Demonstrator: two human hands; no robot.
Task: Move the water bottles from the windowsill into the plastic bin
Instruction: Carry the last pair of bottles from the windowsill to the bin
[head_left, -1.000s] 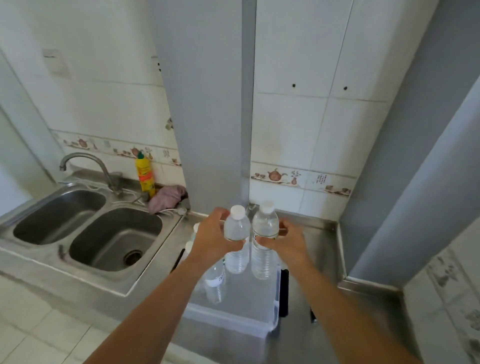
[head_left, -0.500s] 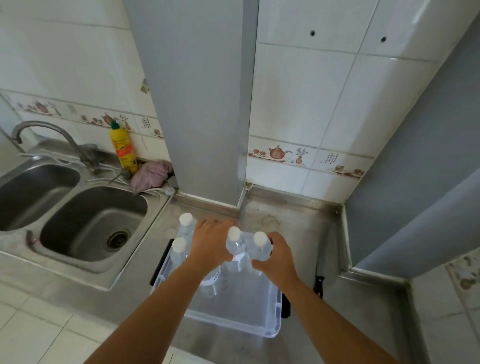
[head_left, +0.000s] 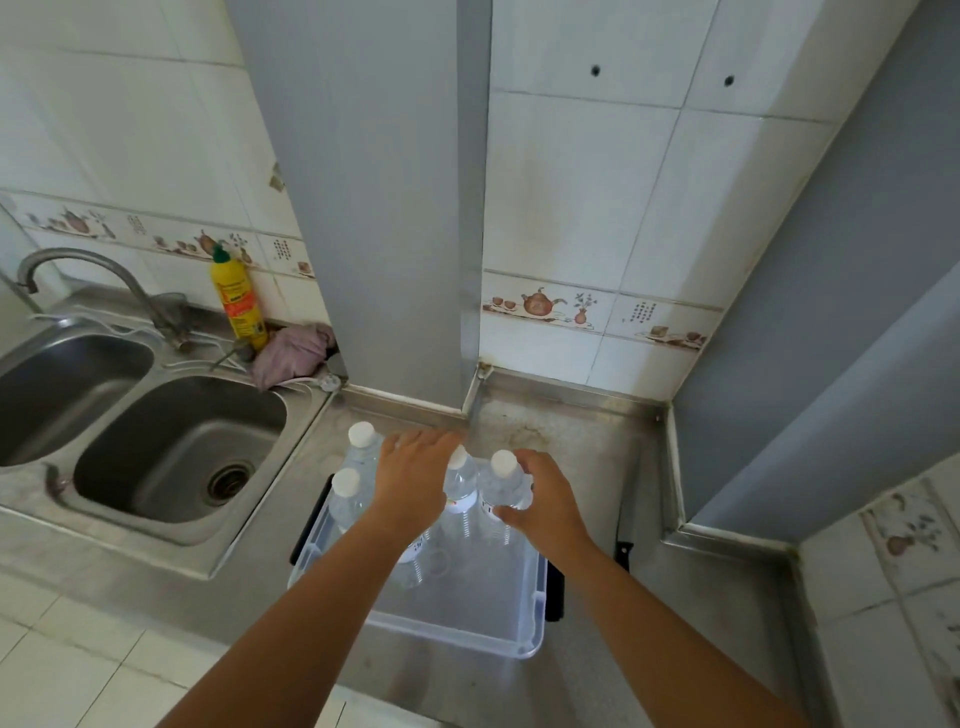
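Observation:
A clear plastic bin (head_left: 467, 631) stands on the steel counter, near its front edge. Two white-capped water bottles (head_left: 358, 457) stand upright at its far left, and another shows partly under my left forearm. My left hand (head_left: 413, 483) wraps a water bottle (head_left: 461, 493), and my right hand (head_left: 543, 512) grips a second one (head_left: 503, 486). These two stand side by side, upright, low inside the bin's far end. The windowsill is out of view.
A double steel sink (head_left: 171, 457) with a faucet (head_left: 104, 280) lies to the left. A yellow detergent bottle (head_left: 236, 301) and a pink cloth (head_left: 293, 353) sit behind it. A grey pillar (head_left: 389, 208) rises behind the bin. A black-handled knife (head_left: 626, 525) lies right of the bin.
Both hands came down with their bottles from above the bin to inside it. My view tilted down and nearer to the counter.

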